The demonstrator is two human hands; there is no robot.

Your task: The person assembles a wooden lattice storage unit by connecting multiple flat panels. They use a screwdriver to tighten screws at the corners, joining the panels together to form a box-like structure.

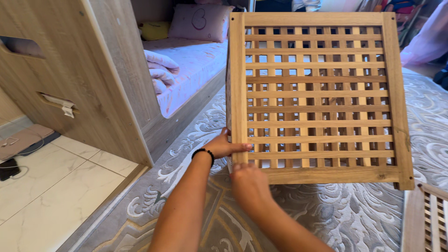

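Observation:
A large wooden crate with slatted, lattice-like sides stands tilted on the carpet, one slatted face toward me. My left hand, a black band on its wrist, lies against the crate's lower left upright, fingers stretched across the wood. Just below it, my right hand is closed at the crate's lower left corner; what its fingers grip is hidden behind the hand.
A grey patterned carpet covers the floor. A wooden bed frame with a pink mattress and pillows is at left. White tiles lie at lower left. Another slatted wooden piece sits at lower right.

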